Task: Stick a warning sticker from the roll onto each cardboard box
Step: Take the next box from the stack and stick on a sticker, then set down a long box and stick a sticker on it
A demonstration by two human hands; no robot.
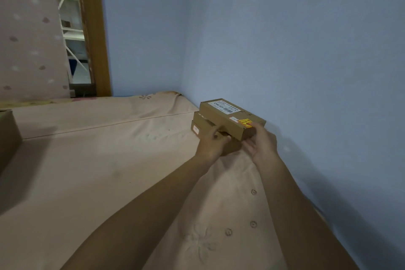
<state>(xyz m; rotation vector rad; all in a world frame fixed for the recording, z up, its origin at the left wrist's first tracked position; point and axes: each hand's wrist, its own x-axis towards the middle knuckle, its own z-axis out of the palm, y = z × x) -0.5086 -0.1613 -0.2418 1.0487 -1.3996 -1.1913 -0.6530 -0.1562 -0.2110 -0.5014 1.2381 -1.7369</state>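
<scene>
The top box (228,116) of 3 stacked on the bed (109,160) by the wall (306,61) bears a sticker (245,123). The grip of the right hand (263,146) pinches its near corner, that of the left hand (211,143) seemingly its side. It looks like light, stiff card, best held by the edges.

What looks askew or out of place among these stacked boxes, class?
The top box sits twisted across the lower boxes, its near end overhanging; the right hand grips it, the left hand touches its side. Nothing looks damaged or spilled.
</scene>
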